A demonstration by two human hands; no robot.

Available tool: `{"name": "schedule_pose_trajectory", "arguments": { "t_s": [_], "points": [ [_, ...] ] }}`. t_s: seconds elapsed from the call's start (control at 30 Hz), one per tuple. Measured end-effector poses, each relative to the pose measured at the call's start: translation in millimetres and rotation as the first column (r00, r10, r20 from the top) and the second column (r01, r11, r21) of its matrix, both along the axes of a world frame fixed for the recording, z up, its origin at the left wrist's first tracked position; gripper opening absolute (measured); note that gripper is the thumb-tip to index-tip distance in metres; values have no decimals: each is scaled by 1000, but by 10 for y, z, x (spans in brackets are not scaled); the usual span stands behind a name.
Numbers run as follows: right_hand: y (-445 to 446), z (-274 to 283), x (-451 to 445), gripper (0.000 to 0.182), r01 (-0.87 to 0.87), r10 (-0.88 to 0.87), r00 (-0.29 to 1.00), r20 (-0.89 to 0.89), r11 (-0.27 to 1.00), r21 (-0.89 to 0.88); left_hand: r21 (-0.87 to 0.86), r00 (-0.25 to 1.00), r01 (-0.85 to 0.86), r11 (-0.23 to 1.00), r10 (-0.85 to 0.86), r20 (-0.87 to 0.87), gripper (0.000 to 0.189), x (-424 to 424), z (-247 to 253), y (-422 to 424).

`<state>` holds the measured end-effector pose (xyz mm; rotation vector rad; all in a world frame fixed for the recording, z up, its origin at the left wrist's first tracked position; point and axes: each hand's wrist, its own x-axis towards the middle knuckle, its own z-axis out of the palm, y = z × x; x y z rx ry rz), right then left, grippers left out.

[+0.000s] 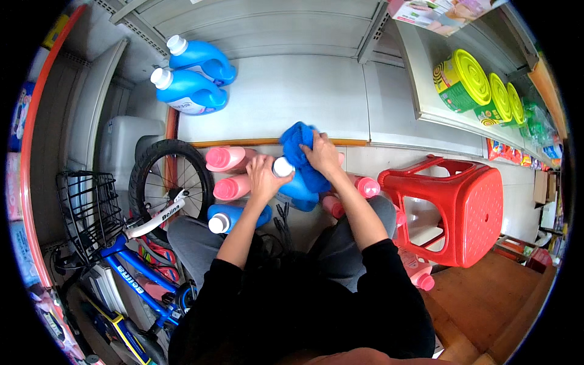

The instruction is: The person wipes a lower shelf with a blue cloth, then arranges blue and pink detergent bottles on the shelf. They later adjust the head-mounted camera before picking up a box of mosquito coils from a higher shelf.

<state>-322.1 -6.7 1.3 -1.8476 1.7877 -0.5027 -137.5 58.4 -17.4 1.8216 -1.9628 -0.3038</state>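
Observation:
My left hand [264, 179] grips the neck area of a blue plastic detergent bottle [297, 188] beside its white cap [283, 167]. My right hand [321, 154] holds a blue cloth [299, 145] that lies against the bottle's side and hangs over part of it. Several pink-capped bottles stand on both sides, among them one pink bottle [231, 187] just left of my left hand. Another blue bottle [237, 218] with a white cap stands near my left knee. Two blue jugs, the nearer one [194, 91] with a label, stand on the white shelf [292, 100].
A child's blue bicycle [137, 278] with a black wire basket [91, 205] is at the left. On the right a red plastic stool [479, 214] lies tipped on its side. Yellow-lidded green tubs [463, 82] stand on the upper right shelf. A wooden shelf edge [260, 142] runs before me.

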Motion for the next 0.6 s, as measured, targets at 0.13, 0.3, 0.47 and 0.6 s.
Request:
{"name": "schedule_pose_trajectory", "arguments": {
  "t_s": [0.13, 0.3, 0.47, 0.6],
  "points": [
    [244, -109, 76, 49, -63, 71, 985, -158, 996, 56, 38, 997, -48, 998, 46, 58, 60, -9, 28, -280],
    [453, 109, 152, 50, -177, 170, 974, -152, 984, -31, 145, 991, -135, 980, 129, 45, 59, 18, 14, -503],
    [597, 257, 190, 51, -398, 384, 903, -191, 916, -40, 141, 986, -108, 984, 88, 141, 60, 35, 38, -584],
    [627, 87, 219, 38, -529, 515, 829, -216, 849, -6, 218, 971, -71, 973, 18, 238, 62, 53, 118, -750]
  ]
}}
